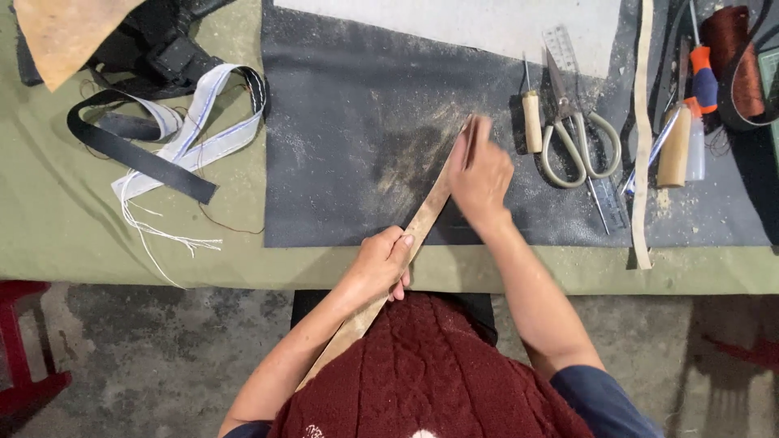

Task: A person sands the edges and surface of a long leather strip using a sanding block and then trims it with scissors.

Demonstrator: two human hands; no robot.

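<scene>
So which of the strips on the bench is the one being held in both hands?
The tan strip running diagonally across the dark mat, left hand near the bench edge, right hand at its far end. The pale strip by the scissors lies untouched.

Bare forearms, short dark blue sleeves, a maroon cable-knit garment over the lap.

Right hand [480, 174] motion-blurred, leather strap [422, 223] lower end hidden behind red knit [430, 373]
</scene>
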